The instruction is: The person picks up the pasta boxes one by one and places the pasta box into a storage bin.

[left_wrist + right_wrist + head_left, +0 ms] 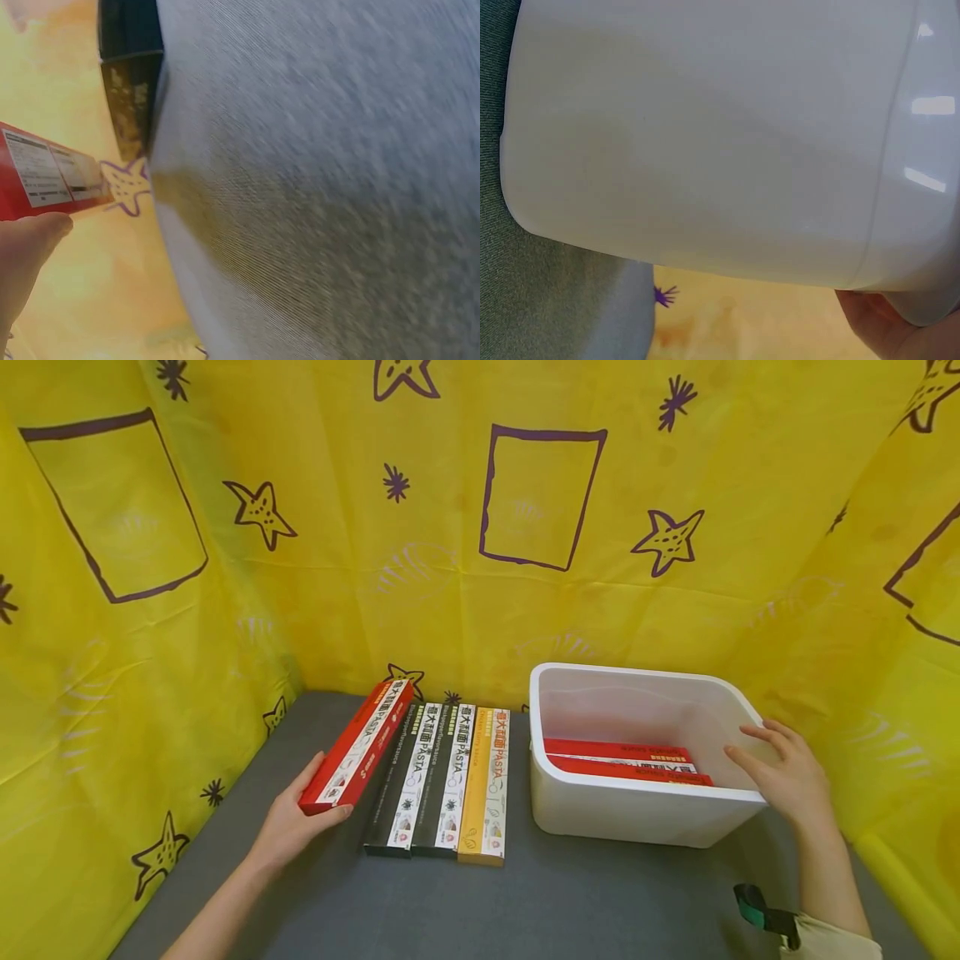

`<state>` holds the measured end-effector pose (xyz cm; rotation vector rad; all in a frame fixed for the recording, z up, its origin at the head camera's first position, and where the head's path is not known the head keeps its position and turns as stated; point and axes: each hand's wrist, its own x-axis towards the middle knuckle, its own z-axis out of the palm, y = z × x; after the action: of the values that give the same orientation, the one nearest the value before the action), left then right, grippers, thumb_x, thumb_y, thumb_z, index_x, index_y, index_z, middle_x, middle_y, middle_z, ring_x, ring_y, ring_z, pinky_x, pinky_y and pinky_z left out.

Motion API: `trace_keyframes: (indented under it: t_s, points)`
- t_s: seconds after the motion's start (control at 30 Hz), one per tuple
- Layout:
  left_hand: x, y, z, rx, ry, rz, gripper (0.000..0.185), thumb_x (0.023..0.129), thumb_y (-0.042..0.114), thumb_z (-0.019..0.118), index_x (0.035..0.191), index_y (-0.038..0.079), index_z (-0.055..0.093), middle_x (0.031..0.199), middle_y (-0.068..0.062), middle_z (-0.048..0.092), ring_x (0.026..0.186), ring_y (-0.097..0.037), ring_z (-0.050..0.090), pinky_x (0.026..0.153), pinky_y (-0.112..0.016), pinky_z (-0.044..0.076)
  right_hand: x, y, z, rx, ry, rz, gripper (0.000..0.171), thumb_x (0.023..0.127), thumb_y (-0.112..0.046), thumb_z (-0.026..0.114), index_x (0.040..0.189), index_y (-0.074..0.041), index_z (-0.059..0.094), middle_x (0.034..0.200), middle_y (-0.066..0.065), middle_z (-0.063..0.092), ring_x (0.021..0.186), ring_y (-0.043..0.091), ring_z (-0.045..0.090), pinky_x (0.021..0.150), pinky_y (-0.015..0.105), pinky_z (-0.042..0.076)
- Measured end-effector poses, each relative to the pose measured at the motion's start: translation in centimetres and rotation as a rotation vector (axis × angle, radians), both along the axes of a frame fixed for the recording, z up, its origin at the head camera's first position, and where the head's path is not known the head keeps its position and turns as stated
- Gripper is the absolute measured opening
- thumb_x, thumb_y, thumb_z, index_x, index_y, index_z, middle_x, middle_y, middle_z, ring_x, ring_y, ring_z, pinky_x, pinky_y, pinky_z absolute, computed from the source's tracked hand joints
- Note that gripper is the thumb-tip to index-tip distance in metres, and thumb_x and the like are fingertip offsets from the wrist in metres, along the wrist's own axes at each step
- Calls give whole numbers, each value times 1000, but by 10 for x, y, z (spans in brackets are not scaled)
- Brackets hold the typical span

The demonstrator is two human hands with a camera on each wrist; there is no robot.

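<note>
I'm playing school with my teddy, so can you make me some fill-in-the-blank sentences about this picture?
1. The red pasta box is in the person's ____ hand.
2. There are ____ black boxes lying on the gray table.
3. In the head view, the yellow box lies to the ____ of the black boxes.
4. The boxes showing inside the white bin are mainly colored ____.

Missing words: left; two; right; red
</note>
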<state>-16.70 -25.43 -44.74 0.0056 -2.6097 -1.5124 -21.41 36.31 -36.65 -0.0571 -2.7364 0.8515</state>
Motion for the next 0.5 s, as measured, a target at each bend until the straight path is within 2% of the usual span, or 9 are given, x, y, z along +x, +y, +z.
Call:
trace_keyframes:
  t_s: [0.27, 0.5]
  points:
    - [7, 13, 15, 57, 45, -30, 87, 78, 26, 73, 147, 28, 20, 143, -10, 33, 115, -22, 37, 80, -25, 42, 0, 0, 0, 6, 5, -5, 58, 90, -44, 51, 130, -1, 49, 144, 25, 24, 126, 52, 19, 92, 68, 15]
    - [9, 26, 29, 142, 109, -102, 83, 78, 18, 72, 145, 30, 24, 138, -13, 37, 111, -21, 39, 76, -21, 47, 1, 0, 1, 4, 6, -4, 59, 89, -44, 52, 130, -1, 49, 144, 25, 24, 126, 52, 19, 92, 69, 15]
